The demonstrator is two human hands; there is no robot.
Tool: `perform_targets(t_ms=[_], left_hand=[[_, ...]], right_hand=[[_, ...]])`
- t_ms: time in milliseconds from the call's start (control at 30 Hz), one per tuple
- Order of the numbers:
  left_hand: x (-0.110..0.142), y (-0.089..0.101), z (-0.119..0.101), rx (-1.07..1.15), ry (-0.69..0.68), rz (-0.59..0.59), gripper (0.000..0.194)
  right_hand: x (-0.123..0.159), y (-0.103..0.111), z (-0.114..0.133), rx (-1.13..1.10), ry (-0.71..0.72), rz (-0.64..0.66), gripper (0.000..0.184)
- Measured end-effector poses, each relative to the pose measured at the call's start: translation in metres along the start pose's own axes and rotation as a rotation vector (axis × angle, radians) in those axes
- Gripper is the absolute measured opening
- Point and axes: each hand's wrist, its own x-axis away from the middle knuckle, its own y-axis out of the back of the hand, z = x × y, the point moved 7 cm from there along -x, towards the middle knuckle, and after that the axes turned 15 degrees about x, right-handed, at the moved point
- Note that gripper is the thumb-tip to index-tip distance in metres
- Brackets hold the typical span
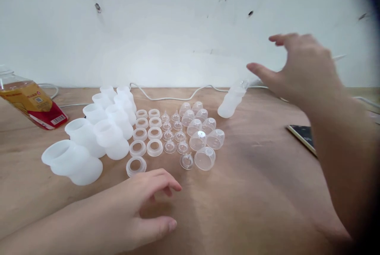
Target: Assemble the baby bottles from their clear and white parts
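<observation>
Decent room on counter (252,203), lower right; wall (166,29) boxes in back edge. Bottle (230,104) right of center, below-left of right hand's (310,67) spread fingers. Left hand (141,207) lower center, thumb and fingers apart, ring (128,167) just beyond knuckles.

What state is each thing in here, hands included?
Left hand: half open, nothing held.
Right hand: raised, open, nothing held.
White bottles: uncapped, mouths open.
Rings: loose, lying flat.
Clear teats: loose, tips up.
Clear domed caps: loose.
Separate white bottle: topped with a clear cap.
Drink bottle: closed, liquid inside.
Cable: slack.
</observation>
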Motion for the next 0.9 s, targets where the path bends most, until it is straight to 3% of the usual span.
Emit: perform_targets(t_ms=[67, 167, 267, 367, 467, 533, 900], left_hand=[[0.003, -0.004, -0.003, -0.183, -0.131, -0.049, 0.050], [0.005, -0.013, -0.003, -0.416, -0.351, -0.204, 0.069], [0.003, -0.025, 0.011, -0.470, -0.411, -0.252, 0.074], [0.002, -0.033, 0.020, -0.521, -0.416, -0.257, 0.070], [0.005, -0.036, 0.020, -0.611, -0.411, -0.253, 0.071], [0.006, -0.036, 0.019, -0.634, -0.388, -0.231, 0.071], [0.004, -0.035, 0.018, -0.556, -0.390, -0.240, 0.069]], right_hand=[[0.026, 0.028, 0.031, -0.052, 0.173, -0.082, 0.049], [0.101, 0.053, 0.091, -0.319, 0.580, -0.162, 0.039], [0.182, 0.045, 0.131, -0.481, 0.884, -0.082, 0.045], [0.224, 0.016, 0.143, -0.423, 0.940, 0.149, 0.056], [0.231, -0.004, 0.142, -0.392, 0.904, 0.356, 0.060], [0.228, -0.006, 0.143, -0.402, 0.904, 0.405, 0.061], [0.229, -0.004, 0.144, -0.442, 0.904, 0.447, 0.062]])
